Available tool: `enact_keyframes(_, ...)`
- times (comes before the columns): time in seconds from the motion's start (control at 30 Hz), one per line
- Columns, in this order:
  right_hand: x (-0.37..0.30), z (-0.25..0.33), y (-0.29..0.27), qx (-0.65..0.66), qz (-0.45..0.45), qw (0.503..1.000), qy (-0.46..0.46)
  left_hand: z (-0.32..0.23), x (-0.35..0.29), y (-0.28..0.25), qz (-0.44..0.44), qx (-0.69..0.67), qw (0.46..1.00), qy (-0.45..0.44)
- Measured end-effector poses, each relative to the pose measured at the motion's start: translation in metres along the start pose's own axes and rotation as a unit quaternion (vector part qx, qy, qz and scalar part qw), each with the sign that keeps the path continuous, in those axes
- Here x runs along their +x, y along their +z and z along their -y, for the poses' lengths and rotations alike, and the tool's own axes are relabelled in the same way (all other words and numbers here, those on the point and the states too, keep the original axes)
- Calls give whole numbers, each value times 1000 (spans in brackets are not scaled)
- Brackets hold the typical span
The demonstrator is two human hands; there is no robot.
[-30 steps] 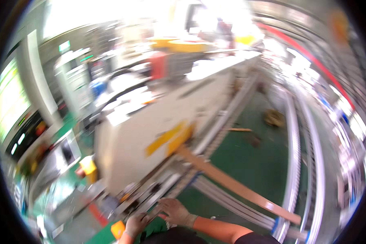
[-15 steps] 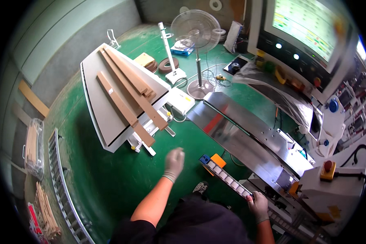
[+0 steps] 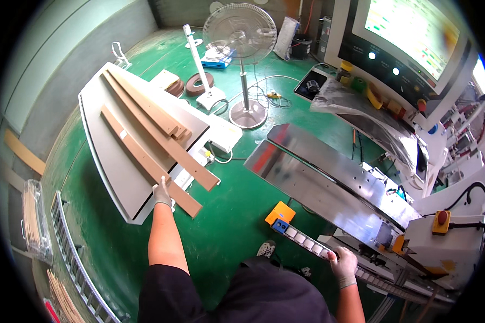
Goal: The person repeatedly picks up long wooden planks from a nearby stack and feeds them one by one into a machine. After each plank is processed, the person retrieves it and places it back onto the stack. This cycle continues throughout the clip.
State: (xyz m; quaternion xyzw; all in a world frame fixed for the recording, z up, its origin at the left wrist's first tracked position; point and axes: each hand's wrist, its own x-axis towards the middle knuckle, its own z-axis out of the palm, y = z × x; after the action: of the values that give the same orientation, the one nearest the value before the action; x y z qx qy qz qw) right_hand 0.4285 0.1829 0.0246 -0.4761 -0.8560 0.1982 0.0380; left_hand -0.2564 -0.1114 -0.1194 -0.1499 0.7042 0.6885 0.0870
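My left hand (image 3: pixel 160 192), in a light work glove, is at the near end of a narrow brown board (image 3: pixel 137 149). Its fingers are closed on the board's edge, partly hidden by it. The board lies on a white-topped table (image 3: pixel 110 171) and sticks out past its edge. On the right, my gloved right hand (image 3: pixel 344 264) is closed around a rail with white rollers (image 3: pixel 307 242) beside the machine. A blue end block (image 3: pixel 279 225) caps the rail's far end.
More brown boards (image 3: pixel 151 116) lie on the table. A steel machine bed (image 3: pixel 318 183) runs along the right, below a control screen (image 3: pixel 409 35). A standing fan (image 3: pixel 240 37) is behind. An orange box (image 3: pixel 280 212) is by the rail; a metal ladder-like frame (image 3: pixel 81 264) lies left.
My left hand has moved left from mid-air to the brown board's near end. My right hand stays on the roller rail. The view has shifted, with the table now further left.
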Motion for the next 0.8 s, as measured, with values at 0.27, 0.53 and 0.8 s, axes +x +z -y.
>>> enact_keyframes(0.27,-1,-3,4,21,-30,999,24,-14,26,35,-198,154,967,-47)
enact_keyframes(0.53,-2,-12,19,43,-81,996,7,-4,-61,-23,32,55,996,-58)
enact_keyframes(0.8,19,45,26,130,-78,978,-142,-9,-248,-53,323,-71,912,-244)
